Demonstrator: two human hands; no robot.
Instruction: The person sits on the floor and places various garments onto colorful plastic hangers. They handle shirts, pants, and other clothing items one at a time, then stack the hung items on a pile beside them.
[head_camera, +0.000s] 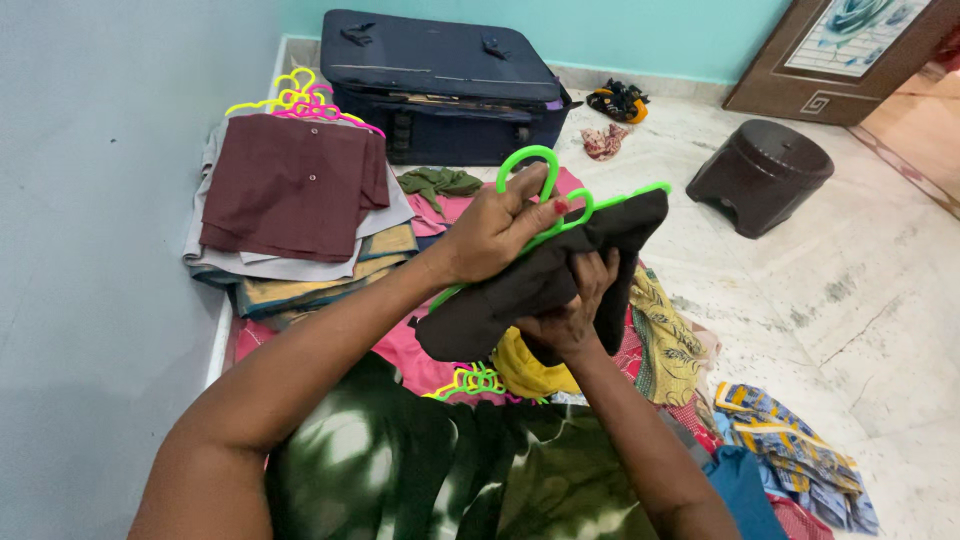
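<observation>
The floor (860, 300) was pale marble-like tile, and the walls were light blue on the left and turquoise at the far end. Against the far wall lay a dark blue suitcase (440, 85), shut. To its right sat a dark brown plastic stool (760, 170), with a wooden door (840, 60) beyond it at the far right. On the left, near the wall, a stack of folded clothes (290, 220) had a maroon shirt (290, 185) on top and yellow and pink hangers (300, 100) at its far edge. More loose clothes (790, 440) lay on the floor at the near right.

In the middle, the left hand (495, 235) was closed around the neck of a green hanger (540, 185), fingers curled over it and pressing on a dark garment (530, 285) draped on the hanger. The right hand (570, 315) was below, fingers bent and clamped on the dark garment from underneath. Hanger and garment were held up in the air, above a pink cloth (410, 350) and a yellow cloth (525, 375), nearer than the suitcase.
</observation>
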